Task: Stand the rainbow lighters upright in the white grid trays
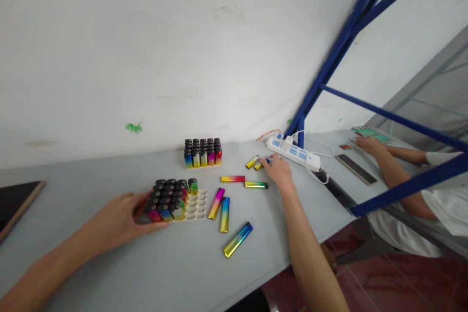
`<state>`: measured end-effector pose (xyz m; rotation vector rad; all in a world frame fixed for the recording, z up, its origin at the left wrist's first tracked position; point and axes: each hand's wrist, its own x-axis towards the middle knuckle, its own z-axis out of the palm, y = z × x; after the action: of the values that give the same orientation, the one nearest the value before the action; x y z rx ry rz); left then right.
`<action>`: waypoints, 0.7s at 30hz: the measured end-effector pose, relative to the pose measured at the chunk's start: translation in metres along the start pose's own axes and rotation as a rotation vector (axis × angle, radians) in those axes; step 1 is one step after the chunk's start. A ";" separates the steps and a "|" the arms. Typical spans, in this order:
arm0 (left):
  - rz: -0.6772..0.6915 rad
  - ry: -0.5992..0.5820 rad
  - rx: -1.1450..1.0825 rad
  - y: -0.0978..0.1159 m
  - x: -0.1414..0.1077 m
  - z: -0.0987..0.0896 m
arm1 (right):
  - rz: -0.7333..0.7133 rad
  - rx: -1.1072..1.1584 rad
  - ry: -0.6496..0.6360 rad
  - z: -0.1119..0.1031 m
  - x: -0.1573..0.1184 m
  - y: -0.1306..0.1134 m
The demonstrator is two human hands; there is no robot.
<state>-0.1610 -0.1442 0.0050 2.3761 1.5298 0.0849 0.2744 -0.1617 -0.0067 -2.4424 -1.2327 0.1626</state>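
Observation:
My left hand [126,217] is wrapped round the left end of a white slotted tray [196,207], thumb in front and fingers behind. Black-topped lighters [166,202] with shiny coloured bodies stand upright in its left part, and one green lighter [193,185] stands at the back; bare slots show on the right. Over at the right, my right hand [278,173] has its fingertips closed at the dark end of a yellow-and-blue lighter [258,166] lying on the table. Another yellow lighter [252,162] lies just left of it.
Several loose lighters [237,240] lie between my hands. Behind stands a second block of upright lighters [203,152]. A white power strip [294,152] with cables lies beside a blue metal frame [329,63]. Beyond it, another person's hand [370,146] rests on the table. A dark board [18,204] lies far left.

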 end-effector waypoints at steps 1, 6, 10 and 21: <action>0.006 -0.005 0.002 0.000 0.000 0.000 | 0.004 -0.001 -0.011 0.002 -0.001 -0.002; 0.028 -0.011 0.003 0.001 -0.002 -0.001 | -0.020 0.047 -0.016 0.006 -0.003 -0.005; 0.037 -0.008 -0.013 0.003 -0.003 -0.003 | -0.113 0.153 0.009 0.002 -0.001 -0.008; 0.091 0.018 -0.078 0.002 -0.007 0.001 | -0.355 1.052 -0.352 0.016 -0.040 -0.066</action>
<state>-0.1622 -0.1515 0.0053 2.3885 1.3994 0.1832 0.1963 -0.1538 0.0022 -1.3020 -1.2343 0.9028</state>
